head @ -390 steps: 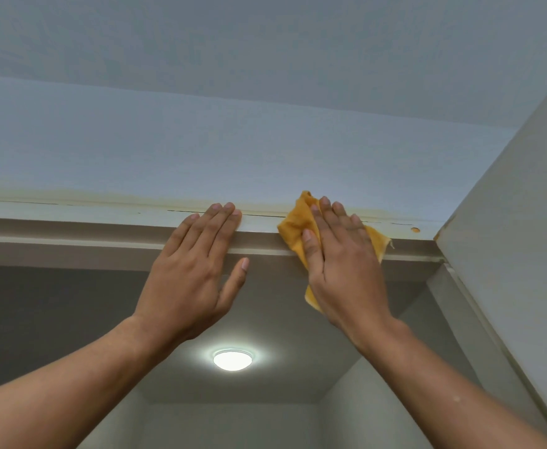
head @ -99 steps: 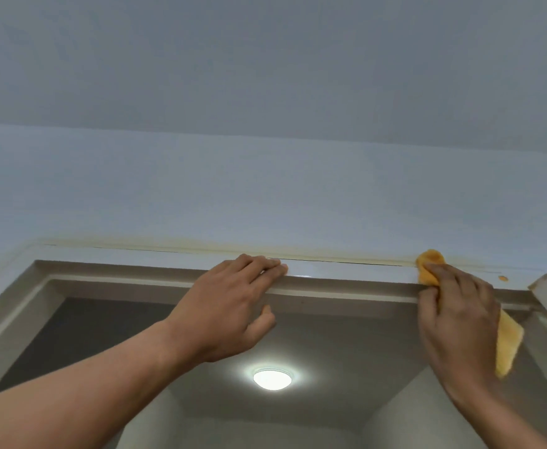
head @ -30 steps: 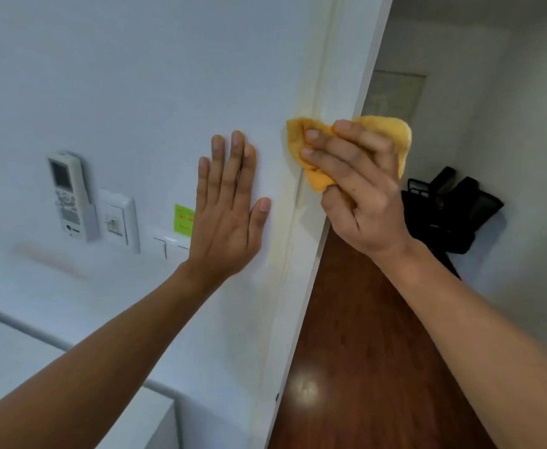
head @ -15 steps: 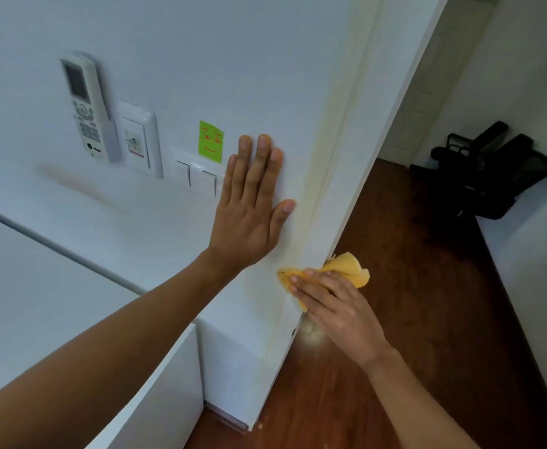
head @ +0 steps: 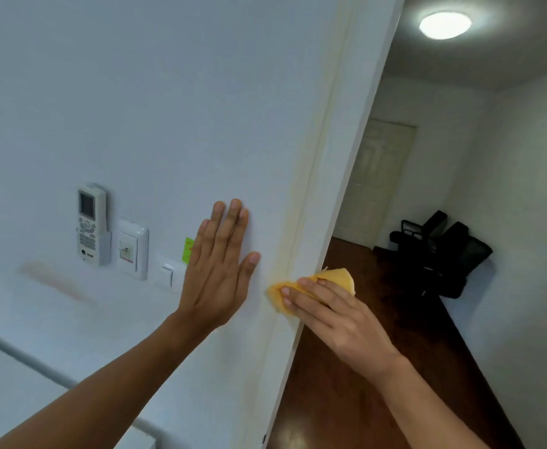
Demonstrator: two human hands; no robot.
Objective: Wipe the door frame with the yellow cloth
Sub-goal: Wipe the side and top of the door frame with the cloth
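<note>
The white door frame (head: 336, 150) runs as a vertical strip from top right down to the bottom middle, with a yellowish stain along its left seam. My right hand (head: 333, 315) holds the bunched yellow cloth (head: 336, 278) against the frame's edge, fingers laid over the cloth, thumb hidden. My left hand (head: 220, 270) lies flat on the white wall just left of the frame, fingers straight and pointing up.
On the wall left of my left hand hang a white remote in a holder (head: 91, 225), a wall plate (head: 132, 252), light switches (head: 170, 273) and a green sticker (head: 188, 249). Through the doorway are a brown wooden floor (head: 362, 384), black chairs (head: 440, 254), a closed door (head: 375, 179) and a lit ceiling lamp (head: 445, 24).
My right hand slid the cloth from high on the side frame down to a low point, then back up a little. My left hand stays flat on the wall. The view tilted upward.
</note>
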